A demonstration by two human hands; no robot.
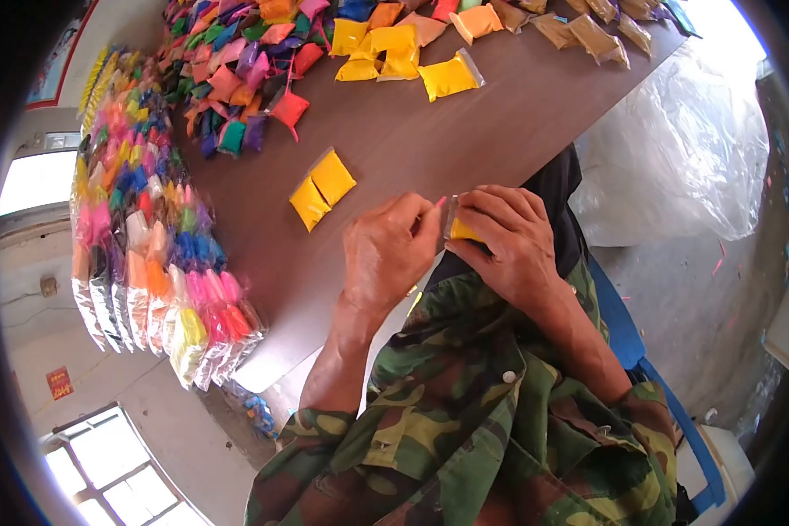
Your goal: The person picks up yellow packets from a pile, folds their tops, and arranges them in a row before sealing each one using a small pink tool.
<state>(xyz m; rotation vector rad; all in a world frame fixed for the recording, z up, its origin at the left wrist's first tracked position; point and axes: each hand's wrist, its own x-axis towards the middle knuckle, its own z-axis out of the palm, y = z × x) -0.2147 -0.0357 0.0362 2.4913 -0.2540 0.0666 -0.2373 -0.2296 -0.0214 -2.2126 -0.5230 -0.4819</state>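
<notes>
My right hand (510,238) grips a small yellow packet (461,231) at the near edge of the brown table (465,131); only a corner of the packet shows between the fingers. Close beside it, my left hand (386,254) pinches a thin pink strip (438,204) at the packet's top. The two hands touch above my camouflage jacket. Two yellow packets (322,188) lie side by side on the table just beyond my left hand.
A heap of many-coloured small packets (237,79) covers the far left of the table. Yellow packets (403,53) and brown packets (587,31) lie at the far side. Filled clear bags (149,263) line the left edge. A big plastic sack (675,158) sits on the floor.
</notes>
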